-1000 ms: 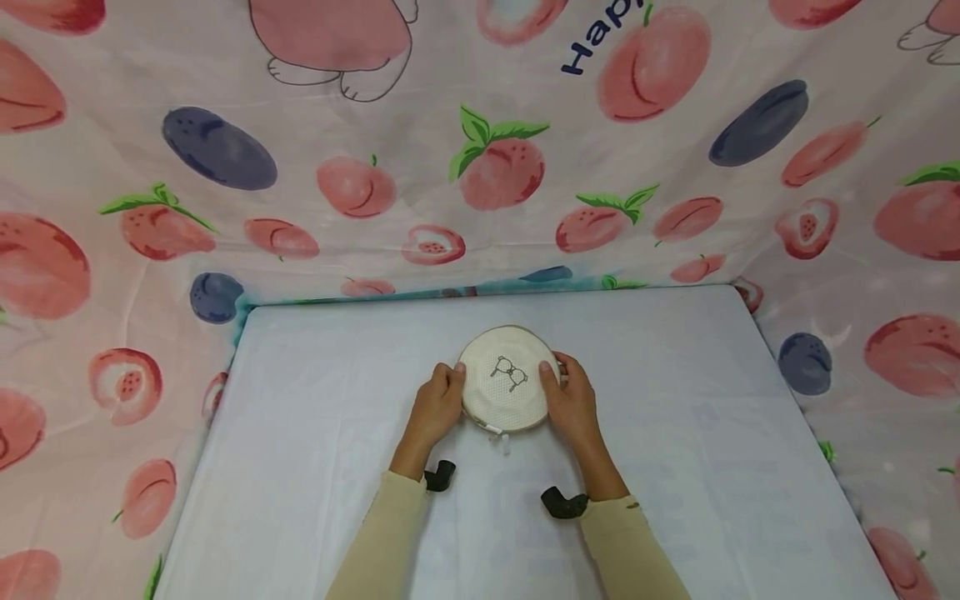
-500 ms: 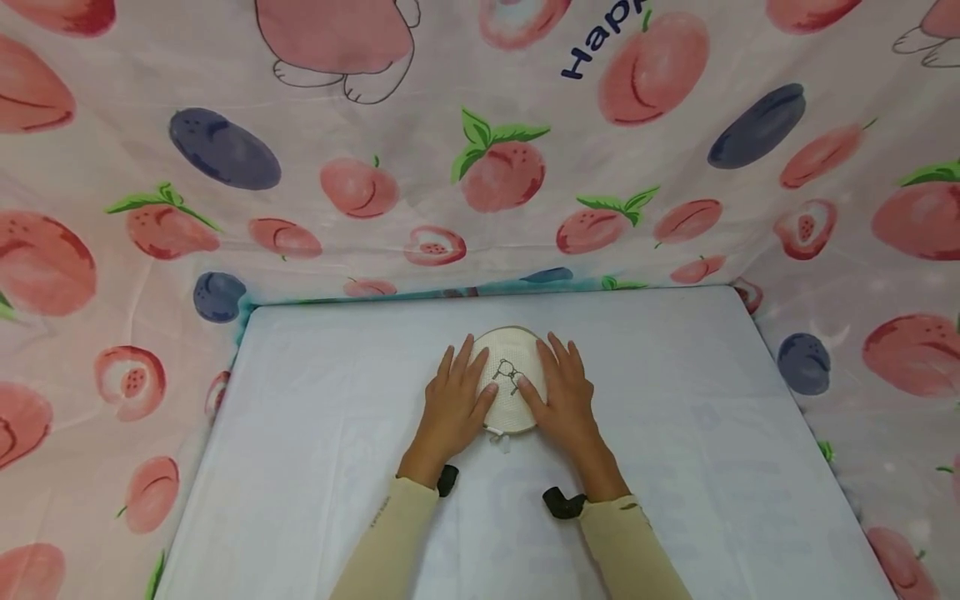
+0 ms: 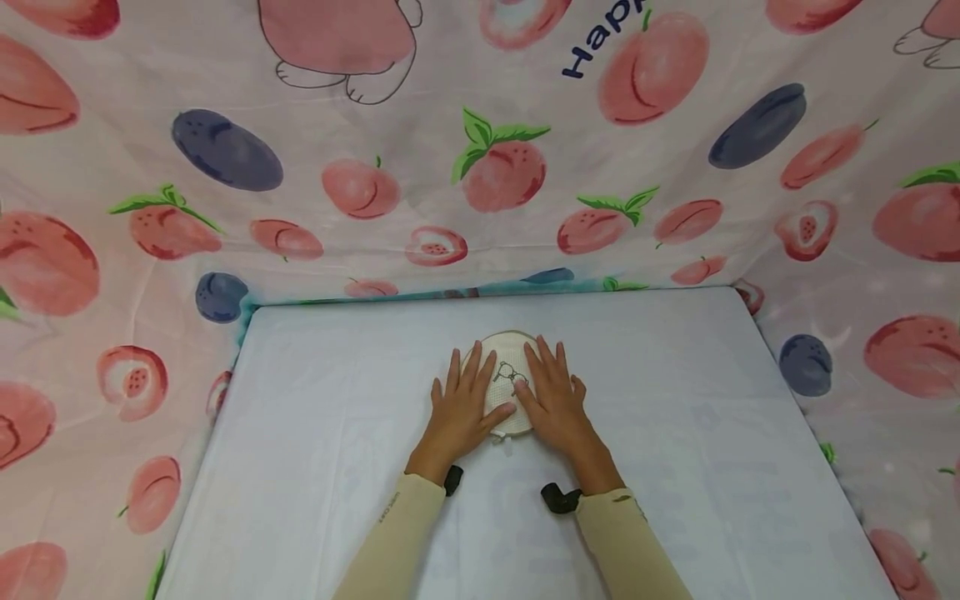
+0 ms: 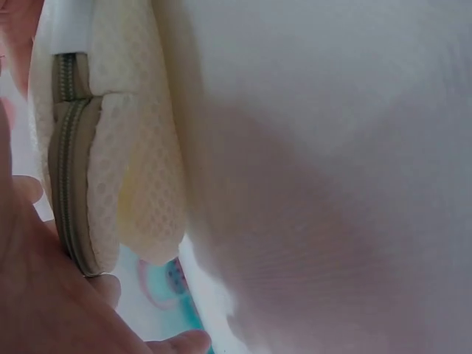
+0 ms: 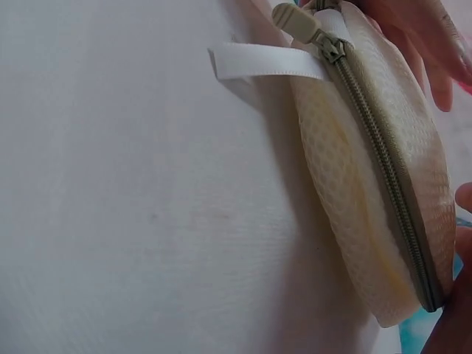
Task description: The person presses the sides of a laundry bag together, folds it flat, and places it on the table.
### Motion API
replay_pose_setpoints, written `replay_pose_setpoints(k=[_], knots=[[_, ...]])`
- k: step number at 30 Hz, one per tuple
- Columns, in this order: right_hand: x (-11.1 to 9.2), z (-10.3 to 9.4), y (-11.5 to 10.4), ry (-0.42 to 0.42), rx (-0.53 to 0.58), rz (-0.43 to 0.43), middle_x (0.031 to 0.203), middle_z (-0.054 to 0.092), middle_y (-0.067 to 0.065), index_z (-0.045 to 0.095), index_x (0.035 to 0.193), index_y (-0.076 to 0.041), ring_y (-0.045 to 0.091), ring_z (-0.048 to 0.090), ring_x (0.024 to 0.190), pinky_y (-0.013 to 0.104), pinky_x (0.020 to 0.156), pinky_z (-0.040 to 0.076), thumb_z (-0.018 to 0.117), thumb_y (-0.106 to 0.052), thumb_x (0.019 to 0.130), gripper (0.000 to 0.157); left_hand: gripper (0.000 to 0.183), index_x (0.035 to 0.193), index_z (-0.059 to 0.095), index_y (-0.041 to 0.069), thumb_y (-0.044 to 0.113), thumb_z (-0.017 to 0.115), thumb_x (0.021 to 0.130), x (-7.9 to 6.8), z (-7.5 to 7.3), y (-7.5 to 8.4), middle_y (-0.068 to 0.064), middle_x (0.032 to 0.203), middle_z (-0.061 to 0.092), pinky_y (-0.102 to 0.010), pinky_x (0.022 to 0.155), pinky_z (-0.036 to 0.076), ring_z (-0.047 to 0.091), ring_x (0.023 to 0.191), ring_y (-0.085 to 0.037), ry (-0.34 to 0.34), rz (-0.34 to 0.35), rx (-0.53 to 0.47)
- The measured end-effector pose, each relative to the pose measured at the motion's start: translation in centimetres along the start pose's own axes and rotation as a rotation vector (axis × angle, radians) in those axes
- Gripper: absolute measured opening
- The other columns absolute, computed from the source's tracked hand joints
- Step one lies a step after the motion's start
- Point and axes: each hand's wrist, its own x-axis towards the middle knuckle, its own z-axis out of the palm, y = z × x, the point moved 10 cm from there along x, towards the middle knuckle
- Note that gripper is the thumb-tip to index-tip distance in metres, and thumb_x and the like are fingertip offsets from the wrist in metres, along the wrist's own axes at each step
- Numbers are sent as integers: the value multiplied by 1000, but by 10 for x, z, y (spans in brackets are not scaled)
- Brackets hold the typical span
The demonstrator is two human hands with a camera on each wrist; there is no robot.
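The grip of the left hand (image 3: 461, 415) is wide, with its fingers spread and nearly straight, resting on one side of a round mesh pouch (image 3: 500, 392). The right hand (image 3: 558, 408) is wide also, on the other side, with its thumb at the line drawing (image 3: 506, 371). The pouch lies on the white desk (image 3: 322, 442), nearer to the far edge. Only the head view shows this drawing; both wrist views show the olive zipper (image 5: 387, 166), and the right one alone shows clearly the zipper pull (image 5: 296, 23) and the white ribbon's (image 5: 265, 61) free end.
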Motion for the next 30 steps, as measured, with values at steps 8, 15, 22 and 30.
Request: replay_pose_setpoints(k=[8,15,22,30], knots=[[2,7,2,-48,-18,25,159,5,-2,12,152,-26,31,-5,145,72,98,16,21,-57,98,63,89,151,1,31,76,35,83,2,9,-6,3,159,-7,-72,99,19,-2,145,-34,-46,-25,19],[3,17,7,-102,-52,34,159,2,-1,9,152,-25,31,-8,145,72,100,11,18,-56,98,63,89,151,1,31,77,33,82,5,17,-10,3,158,-10,-73,100,16,-5,145,-34,-103,-42,43],[3,23,9,-165,-49,48,159,-3,-3,7,152,-25,32,-11,144,69,103,5,11,-57,98,63,90,150,-7,34,79,29,81,5,28,-15,4,157,-19,-73,101,11,-12,144,-33,-205,-72,71],[4,31,14,-237,-66,73,159,-7,-5,1,152,-28,29,-14,144,68,104,-1,8,-59,97,63,91,151,-4,31,77,33,82,6,29,-13,3,157,-19,-73,101,9,-12,144,-34,-260,-74,115]])
